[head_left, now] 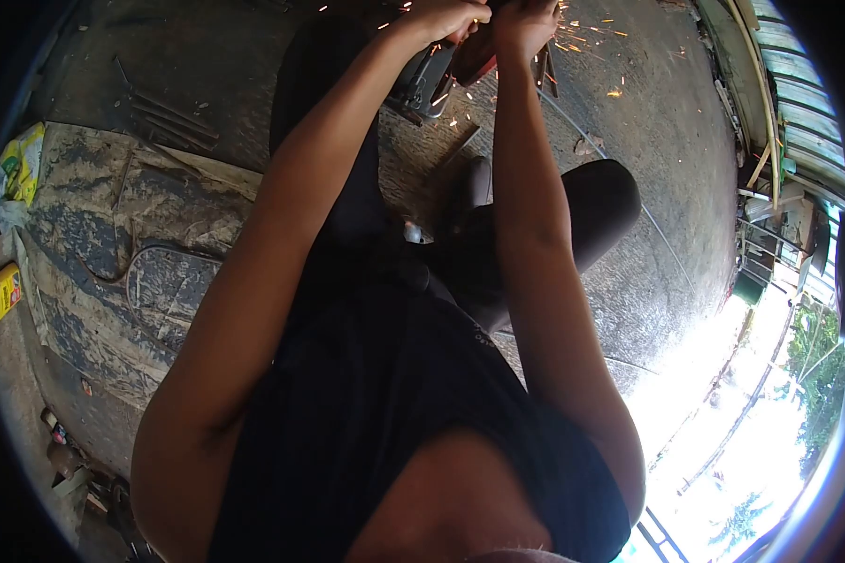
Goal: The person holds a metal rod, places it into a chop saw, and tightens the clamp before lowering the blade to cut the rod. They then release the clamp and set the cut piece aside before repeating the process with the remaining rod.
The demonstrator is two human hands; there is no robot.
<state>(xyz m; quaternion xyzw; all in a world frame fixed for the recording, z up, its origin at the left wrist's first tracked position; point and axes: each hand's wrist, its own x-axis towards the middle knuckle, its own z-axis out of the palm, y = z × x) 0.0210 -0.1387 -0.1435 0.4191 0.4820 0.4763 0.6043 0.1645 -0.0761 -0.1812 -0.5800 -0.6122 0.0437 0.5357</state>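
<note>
My left hand point(449, 19) is at the top edge of the view, fingers curled closed beside a red power tool point(476, 58). What those fingers hold is hidden. My right hand point(526, 30) is closed at the top of the tool, partly cut off by the frame edge. Only part of the tool's red body shows between my hands. Bright orange sparks point(573, 42) fly out around both hands. Under my left wrist stands a dark metal frame point(427, 84), close to the floor.
My bent knee point(606, 202) is right of the tool. A thin rod point(582, 136) crosses the floor. Metal bars point(174, 122) lie left, near a dirty sheet point(84, 235) with a bent metal hoop point(131, 281). A yellow jug point(5, 291) and a yellow bag point(23, 164) are far left.
</note>
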